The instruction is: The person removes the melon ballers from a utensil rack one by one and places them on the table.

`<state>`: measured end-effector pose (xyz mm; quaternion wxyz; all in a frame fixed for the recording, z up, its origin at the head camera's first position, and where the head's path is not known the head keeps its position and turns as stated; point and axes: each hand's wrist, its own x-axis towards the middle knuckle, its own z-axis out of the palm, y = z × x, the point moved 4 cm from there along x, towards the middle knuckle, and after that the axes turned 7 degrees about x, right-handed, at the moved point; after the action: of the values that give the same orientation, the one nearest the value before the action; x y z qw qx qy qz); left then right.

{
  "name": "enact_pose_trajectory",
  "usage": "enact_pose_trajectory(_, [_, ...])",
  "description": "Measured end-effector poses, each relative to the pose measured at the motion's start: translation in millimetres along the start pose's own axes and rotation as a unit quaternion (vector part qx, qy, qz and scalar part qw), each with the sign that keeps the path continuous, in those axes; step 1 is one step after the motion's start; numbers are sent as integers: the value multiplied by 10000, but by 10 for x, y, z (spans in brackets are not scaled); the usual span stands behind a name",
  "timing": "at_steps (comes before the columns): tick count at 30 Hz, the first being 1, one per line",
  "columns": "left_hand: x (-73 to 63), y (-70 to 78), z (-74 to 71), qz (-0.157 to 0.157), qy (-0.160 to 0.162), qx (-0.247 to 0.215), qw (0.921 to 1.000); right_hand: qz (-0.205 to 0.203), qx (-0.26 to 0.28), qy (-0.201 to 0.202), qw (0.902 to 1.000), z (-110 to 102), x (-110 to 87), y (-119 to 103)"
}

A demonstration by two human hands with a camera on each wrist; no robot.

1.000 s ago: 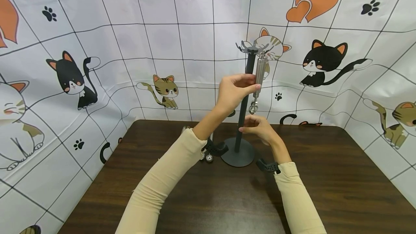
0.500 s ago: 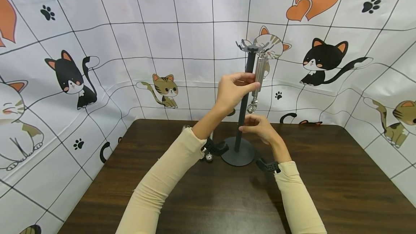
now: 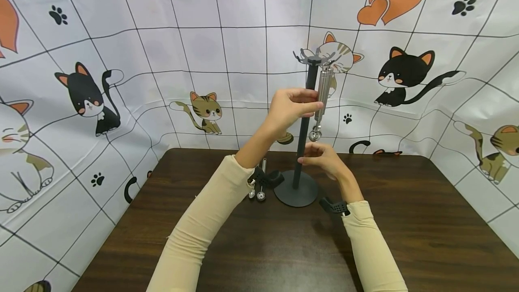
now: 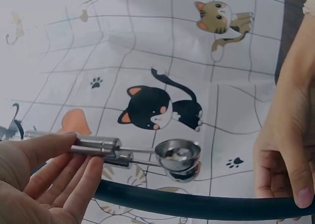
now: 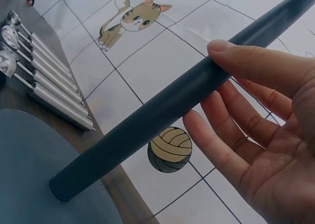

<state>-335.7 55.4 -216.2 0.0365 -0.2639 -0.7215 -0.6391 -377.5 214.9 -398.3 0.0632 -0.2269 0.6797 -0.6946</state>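
Note:
My left hand (image 3: 293, 106) pinches the cylindrical handle of a round-bowled steel spoon (image 4: 178, 152) between thumb and fingers. A second such spoon lies close against it in the left wrist view, its handle (image 4: 119, 160) just below the first. In the head view they hang bowl-down beside the pole, handle tops right at a hook of the dark grey hook stand (image 3: 305, 141). My right hand (image 3: 320, 159) grips the stand's pole (image 5: 147, 120) lower down, thumb on one side and fingers on the other.
Several more steel spoons (image 5: 59, 88) lie side by side on the dark wooden table (image 3: 284, 256), left of the stand's round base (image 3: 297, 195). My left forearm partly covers them in the head view. A cat-print sheet (image 3: 243, 53) hangs behind the table.
My left hand has risen very slightly and its forearm has shifted a little left, uncovering more of the spoons on the table. The right hand keeps its grip on the pole.

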Motion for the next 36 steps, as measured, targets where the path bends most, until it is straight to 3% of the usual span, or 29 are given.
enact_pose_trajectory(5, [28, 2, -14, -223, -292, -444, 9983, 44, -3, -9, 10000, 9, -2, -19])
enact_pose_trajectory(18, [115, 14, -85, -640, -834, -620, 9925, 4, -127, 18, 9999, -1, 5, -16])
enact_pose_trajectory(36, [126, 9, -126, -787, -1031, -711, 9890, 133, -228, 46, 9996, -8, 1, -16])
